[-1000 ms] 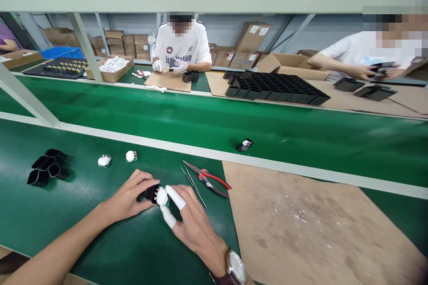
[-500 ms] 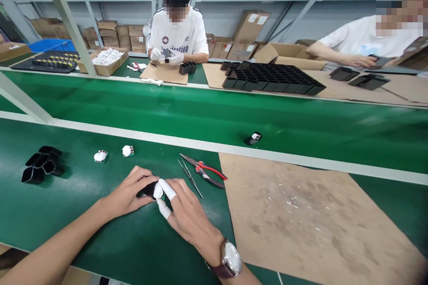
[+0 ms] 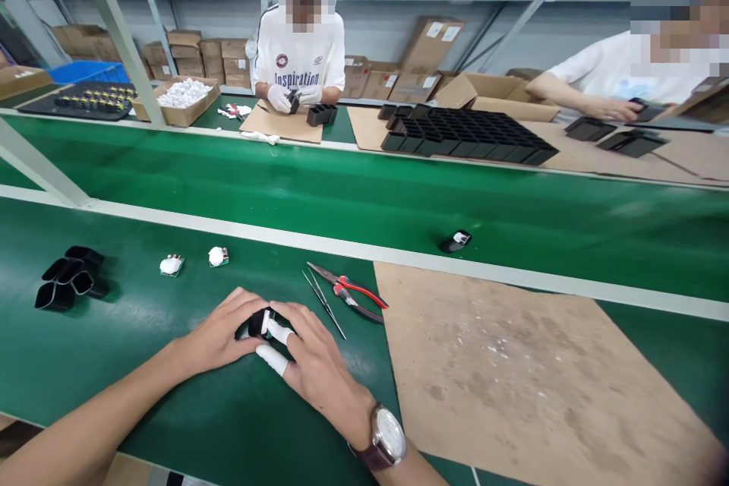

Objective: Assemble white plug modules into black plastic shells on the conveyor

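My left hand [image 3: 219,332] is wrapped round a small black plastic case [image 3: 257,321], its open end facing right. With finger cots on two fingers, my right hand [image 3: 316,361] pinches a circuit board with a white blob [image 3: 265,325] that sits partly inside that opening. Its fingers also touch the case and hide much of the board. Two similar circuit boards, each topped with a white blob, lie beyond my left hand: one board [image 3: 171,266] and another [image 3: 217,256]. Tweezers [image 3: 324,305] and red-handled pliers [image 3: 350,291] rest just past my right hand.
Several black cases [image 3: 71,281] stand at the left. Stained cardboard [image 3: 512,364] covers the right of the bench. Another filled case [image 3: 456,241] lies on the green belt [image 3: 319,194]. Across it, two co-workers handle black cases beside a large block of cases [image 3: 467,133].
The circuit board has gone deeper into the black case, and my right fingers have shifted left with it. On the belt, the filled case has moved right.
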Motion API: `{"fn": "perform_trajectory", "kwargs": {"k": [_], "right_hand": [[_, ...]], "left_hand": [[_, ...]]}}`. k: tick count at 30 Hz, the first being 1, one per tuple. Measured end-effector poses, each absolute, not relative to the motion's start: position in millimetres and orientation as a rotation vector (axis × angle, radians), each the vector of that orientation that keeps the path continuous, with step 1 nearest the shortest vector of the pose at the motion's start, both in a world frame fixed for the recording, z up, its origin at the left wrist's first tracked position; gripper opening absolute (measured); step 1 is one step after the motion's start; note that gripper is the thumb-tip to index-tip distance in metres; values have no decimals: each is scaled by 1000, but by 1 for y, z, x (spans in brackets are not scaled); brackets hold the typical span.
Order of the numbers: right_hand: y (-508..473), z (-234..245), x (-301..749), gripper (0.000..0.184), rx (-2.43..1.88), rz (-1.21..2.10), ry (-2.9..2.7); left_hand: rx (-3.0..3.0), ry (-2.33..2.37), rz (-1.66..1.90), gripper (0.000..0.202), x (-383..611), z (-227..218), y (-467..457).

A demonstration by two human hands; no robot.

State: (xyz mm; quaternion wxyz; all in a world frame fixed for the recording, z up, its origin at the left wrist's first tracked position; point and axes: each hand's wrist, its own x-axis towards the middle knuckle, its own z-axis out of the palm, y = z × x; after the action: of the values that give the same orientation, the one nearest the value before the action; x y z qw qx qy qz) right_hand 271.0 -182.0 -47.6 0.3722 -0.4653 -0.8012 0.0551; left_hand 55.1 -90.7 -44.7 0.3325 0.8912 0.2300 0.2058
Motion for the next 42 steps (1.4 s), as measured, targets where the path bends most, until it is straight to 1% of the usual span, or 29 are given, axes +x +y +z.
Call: {"fn": "perform_trajectory", "kwargs": {"k": [3,6,10,14,16,17,19,22,24,31,42], "right_hand": [[-181,-48,272,16,-1205,195,-2035],[-181,-49,276,24,-1248,144,-1955],[-177,-51,283,26,-1414,-117,-1963],[-170,-60,298,28,-1711,-446,-2010],[-167,-65,305,29,-1756,-535,-2012],[-167,-67,308,32,-1732,-537,-2018],[-168,-65,308,36,-1617,-438,-2027],[-174,-55,298,33,-1392,-214,-2025],[-178,-46,291,30,-1296,-163,-2048],[-179,-38,287,26,-1295,-356,-2113],[-176,-33,279,29,-1312,-379,-2169]], "left_hand": [[2329,581,556,45,53,-45,-89],[2303,612,589,52,50,-46,-88],[2266,659,613,59,46,-48,-87],[2250,690,638,51,45,-50,-87],[2228,723,637,46,46,-51,-88],[2216,728,643,43,46,-51,-88],[2195,718,668,36,46,-53,-88],[2173,698,713,33,47,-56,-87],[2156,696,722,32,47,-57,-87],[2140,721,695,31,47,-54,-87],[2171,659,722,29,48,-55,-87]]}}
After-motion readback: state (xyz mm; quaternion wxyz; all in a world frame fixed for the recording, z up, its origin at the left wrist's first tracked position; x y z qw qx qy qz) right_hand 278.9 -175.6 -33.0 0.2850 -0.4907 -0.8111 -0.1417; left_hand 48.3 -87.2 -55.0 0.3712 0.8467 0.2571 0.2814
